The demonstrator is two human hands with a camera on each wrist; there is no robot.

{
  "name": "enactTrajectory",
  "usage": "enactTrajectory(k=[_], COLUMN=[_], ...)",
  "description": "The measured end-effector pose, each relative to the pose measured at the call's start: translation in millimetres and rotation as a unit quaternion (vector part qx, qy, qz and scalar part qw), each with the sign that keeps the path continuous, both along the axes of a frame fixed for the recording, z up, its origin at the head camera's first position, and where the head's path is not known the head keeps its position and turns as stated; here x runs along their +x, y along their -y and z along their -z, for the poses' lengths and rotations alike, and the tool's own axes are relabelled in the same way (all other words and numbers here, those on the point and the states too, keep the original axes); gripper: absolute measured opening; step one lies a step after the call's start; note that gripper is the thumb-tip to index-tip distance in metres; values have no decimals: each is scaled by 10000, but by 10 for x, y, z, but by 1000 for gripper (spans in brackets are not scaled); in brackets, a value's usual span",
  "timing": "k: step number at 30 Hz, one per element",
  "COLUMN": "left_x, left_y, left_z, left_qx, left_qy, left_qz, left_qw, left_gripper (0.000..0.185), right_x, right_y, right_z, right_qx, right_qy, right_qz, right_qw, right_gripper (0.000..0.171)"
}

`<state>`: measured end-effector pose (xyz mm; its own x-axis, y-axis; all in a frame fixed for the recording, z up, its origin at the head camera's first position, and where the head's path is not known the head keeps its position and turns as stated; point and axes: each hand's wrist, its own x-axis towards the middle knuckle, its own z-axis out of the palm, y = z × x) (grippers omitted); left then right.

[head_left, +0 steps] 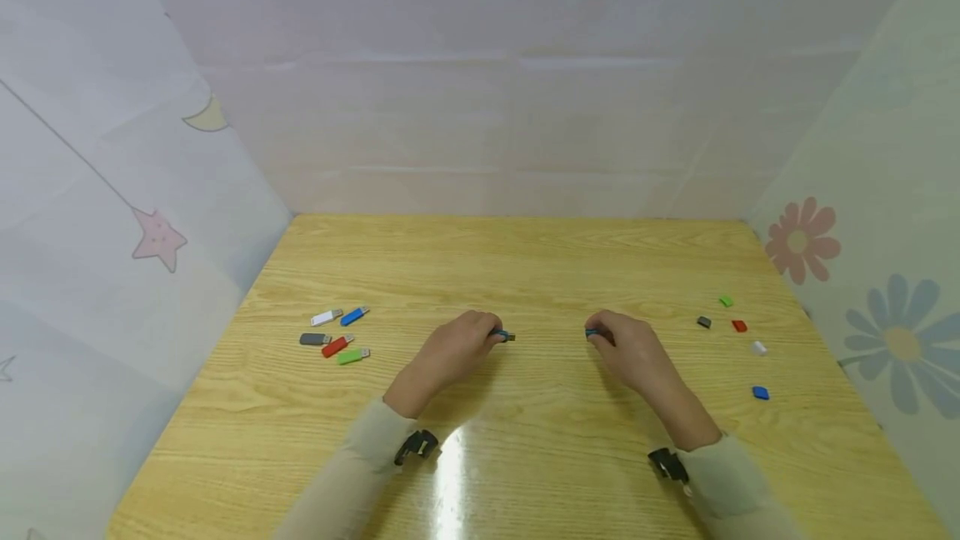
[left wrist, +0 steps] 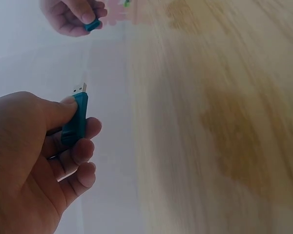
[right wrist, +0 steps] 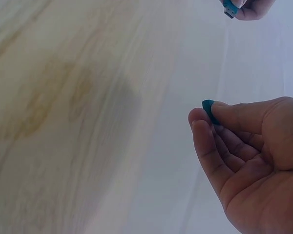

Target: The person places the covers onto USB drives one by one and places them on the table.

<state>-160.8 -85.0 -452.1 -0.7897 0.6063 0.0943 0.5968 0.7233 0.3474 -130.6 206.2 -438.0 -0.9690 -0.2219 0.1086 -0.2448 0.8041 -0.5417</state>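
Observation:
Between thumb and fingers, my left hand [head_left: 459,346] pinches a teal USB flash drive [left wrist: 77,117], its bare metal plug pointing toward the other hand. My right hand [head_left: 628,350] pinches a small teal cap [right wrist: 208,111] between thumb and fingertips. Drive and cap are apart, with a stretch of table between the two hands. Both hands are held above the wooden table [head_left: 540,440]. Much of the cap is covered by the thumb and fingers.
Uncapped USB drives lie at the left: white [head_left: 322,318], blue [head_left: 352,317], grey [head_left: 313,339], red [head_left: 335,347] and green [head_left: 351,356]. Loose caps lie at the right: green [head_left: 726,301], dark grey [head_left: 703,322], red [head_left: 739,326], white [head_left: 759,347] and blue [head_left: 761,392]. Patterned sheets border the table.

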Motion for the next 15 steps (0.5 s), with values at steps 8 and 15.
enactTrajectory(k=[8, 15], left_x=[4, 4], left_y=[-98, -151], left_z=[-18, -17], left_qx=[-52, -39], left_qy=[8, -207], left_qz=[16, 195], left_qw=[10000, 9996], left_gripper=[21, 20], right_x=[-19, -22], right_y=[57, 119], right_z=[15, 10], right_qx=[-60, -175], right_qy=[0, 74], right_qz=[-28, -56], right_qw=[10000, 9998], right_gripper=[12, 12])
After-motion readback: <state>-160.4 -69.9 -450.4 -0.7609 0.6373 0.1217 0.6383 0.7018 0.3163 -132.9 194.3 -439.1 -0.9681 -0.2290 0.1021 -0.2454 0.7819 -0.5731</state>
